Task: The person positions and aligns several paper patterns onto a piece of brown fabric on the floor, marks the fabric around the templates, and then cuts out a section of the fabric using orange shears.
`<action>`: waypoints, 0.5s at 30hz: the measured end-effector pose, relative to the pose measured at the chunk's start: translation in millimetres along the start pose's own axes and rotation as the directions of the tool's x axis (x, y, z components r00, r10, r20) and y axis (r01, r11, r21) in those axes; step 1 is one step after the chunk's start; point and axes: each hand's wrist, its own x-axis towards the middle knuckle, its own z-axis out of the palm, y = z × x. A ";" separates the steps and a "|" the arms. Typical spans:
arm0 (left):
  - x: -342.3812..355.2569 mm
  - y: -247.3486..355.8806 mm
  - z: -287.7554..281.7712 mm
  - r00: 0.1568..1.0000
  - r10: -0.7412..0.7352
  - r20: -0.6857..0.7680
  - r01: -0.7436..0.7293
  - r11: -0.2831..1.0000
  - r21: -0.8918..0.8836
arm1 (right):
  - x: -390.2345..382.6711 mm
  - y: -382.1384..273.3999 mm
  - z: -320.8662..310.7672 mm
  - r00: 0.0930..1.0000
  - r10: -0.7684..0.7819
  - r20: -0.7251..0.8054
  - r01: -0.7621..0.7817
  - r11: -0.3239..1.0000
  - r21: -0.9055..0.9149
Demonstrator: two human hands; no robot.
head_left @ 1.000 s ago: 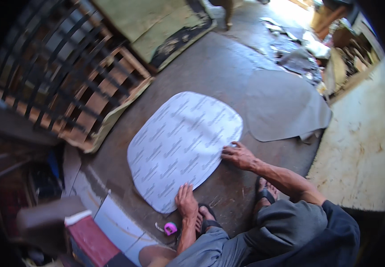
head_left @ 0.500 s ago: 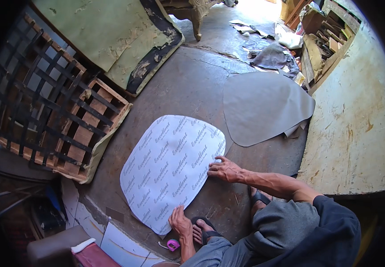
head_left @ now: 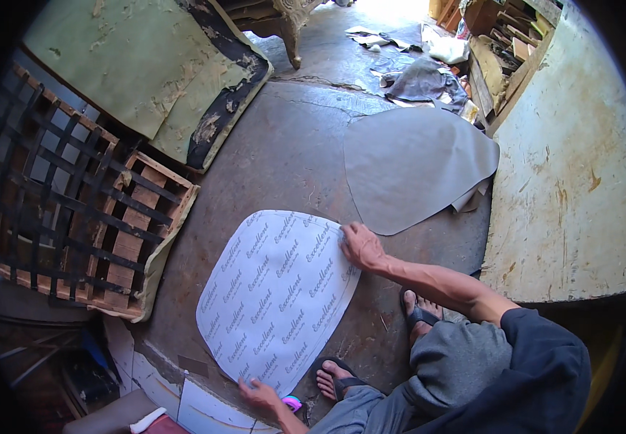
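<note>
A white sheet with rounded corners and rows of grey print [head_left: 277, 289] lies flat on the floor in front of me. A thin line runs along inside its edge. My right hand [head_left: 362, 248] is closed at the sheet's far right corner, fingers curled over the edge. At the near end, my left hand [head_left: 262, 397] rests on the border with its fingers stretched and apart. Beside the left wrist, a pink tape measure [head_left: 293, 403] is partly covered by the sheet. Farther right lies a larger grey-brown piece of leather-like material [head_left: 418, 166], one edge folded over.
At left stands a wooden frame with black webbing [head_left: 121, 239], behind it a worn pale green padded panel [head_left: 125, 65]. A stained board [head_left: 559, 181] is at right. Scraps [head_left: 425, 79] and wood offcuts [head_left: 515, 43] lie at the back. My sandalled feet [head_left: 338, 380] are beside the sheet.
The white sheet has shifted toward me and now partly covers the tape measure. My right hand has moved to the far right corner, my left hand nearer and leftward along the near edge.
</note>
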 end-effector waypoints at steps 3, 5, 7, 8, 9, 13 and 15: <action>19.1 -58.2 15.3 0.825 -0.564 -0.044 0.528 0.795 -0.298 | 22.0 0.8 -0.5 0.979 0.202 0.009 -0.202 0.979 0.005; 23.5 -55.3 13.0 0.735 -0.666 0.131 0.627 0.593 -0.505 | 25.4 4.6 -8.1 0.951 0.294 0.091 -0.297 0.955 0.012; 22.5 -57.6 11.2 0.714 -0.678 0.176 0.635 0.520 -0.570 | 28.5 3.4 -10.9 0.931 0.353 0.089 -0.360 0.930 0.077; 21.1 -59.6 10.2 0.708 -0.682 0.181 0.631 0.497 -0.595 | 29.5 2.9 -12.4 0.931 0.354 0.090 -0.360 0.930 0.076; 20.3 -61.2 10.6 0.706 -0.688 0.170 0.624 0.490 -0.608 | 30.3 2.6 -13.6 0.930 0.355 0.100 -0.362 0.929 0.071; 20.9 -62.7 11.4 0.701 -0.691 0.176 0.623 0.473 -0.623 | 39.5 2.4 -14.0 0.914 0.381 0.142 -0.393 0.917 0.071; 25.1 -61.2 13.2 0.702 -0.689 0.181 0.620 0.466 -0.631 | 44.0 8.7 -14.9 0.905 0.395 0.161 -0.412 0.906 0.093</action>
